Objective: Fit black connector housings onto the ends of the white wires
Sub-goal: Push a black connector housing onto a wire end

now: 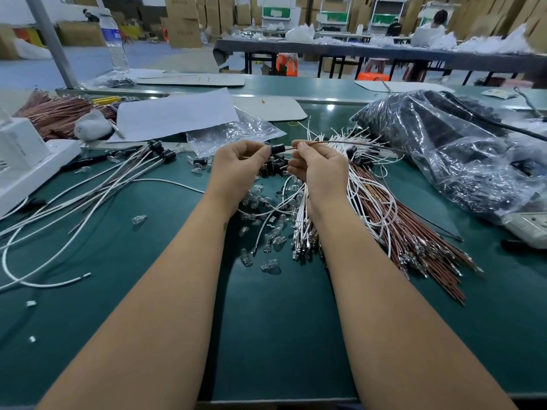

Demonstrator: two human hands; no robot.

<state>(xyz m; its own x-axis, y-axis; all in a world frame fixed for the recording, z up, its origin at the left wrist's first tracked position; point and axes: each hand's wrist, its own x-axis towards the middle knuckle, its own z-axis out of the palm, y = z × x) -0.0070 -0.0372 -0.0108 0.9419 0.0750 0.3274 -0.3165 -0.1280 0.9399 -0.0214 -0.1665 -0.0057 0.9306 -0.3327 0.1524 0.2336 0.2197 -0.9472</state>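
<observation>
The left hand (236, 161) pinches a black housing (276, 150) at its fingertips, held up over the table (266, 335). The housing lies roughly level, its long axis running left to right, its open end turned toward the right hand (318, 167). That hand pinches a wire (349, 142) just beside the housing; the wire runs on to the right, nearly level, in line with the housing. Whether its tip is already inside I cannot tell.

Under the hands lie loose housings and small glass bulbs (270, 266). A white wire bundle (302, 220) and a brown wire bundle (414, 232) fan out beneath the right wrist. To the left, finished wires (118, 179) carry housings at their far ends. On the right a clear plastic bag (444, 149) holds a dark mass of black parts.
</observation>
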